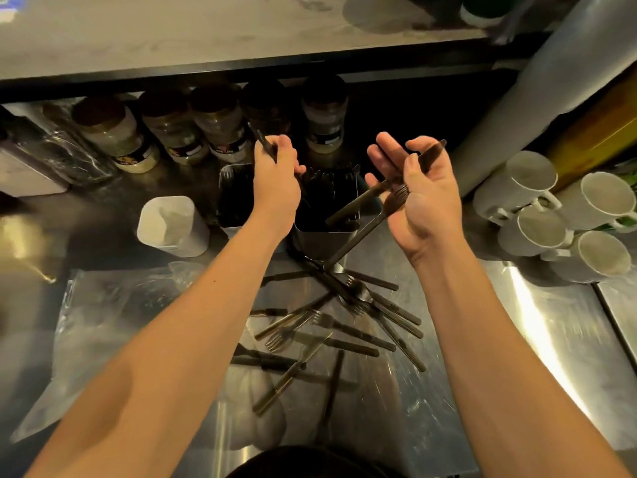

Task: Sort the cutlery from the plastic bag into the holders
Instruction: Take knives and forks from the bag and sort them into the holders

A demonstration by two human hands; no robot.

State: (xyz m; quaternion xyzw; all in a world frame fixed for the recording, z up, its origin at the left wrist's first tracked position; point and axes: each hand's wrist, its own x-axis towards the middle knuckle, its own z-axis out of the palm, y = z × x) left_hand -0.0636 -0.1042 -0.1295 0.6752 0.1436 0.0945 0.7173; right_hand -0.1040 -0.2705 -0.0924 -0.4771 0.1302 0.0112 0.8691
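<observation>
While forks and knives [344,322] litter the steel counter [537,315], jars [193,129] line its far edge; left hand [277,181] pinches a knife [263,141], right hand [418,194], fingers curled, holds cutlery [365,222].

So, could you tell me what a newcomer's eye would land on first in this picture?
Probably the two raised hands: the left hand gripping a dark piece of cutlery above the metal holders, the right hand holding several pieces. Next, the loose forks and knives scattered on the plastic bag below.

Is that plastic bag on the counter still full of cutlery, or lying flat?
Lying flat. The plastic bag is spread on the counter, with loose forks and knives scattered over its right part.
</observation>
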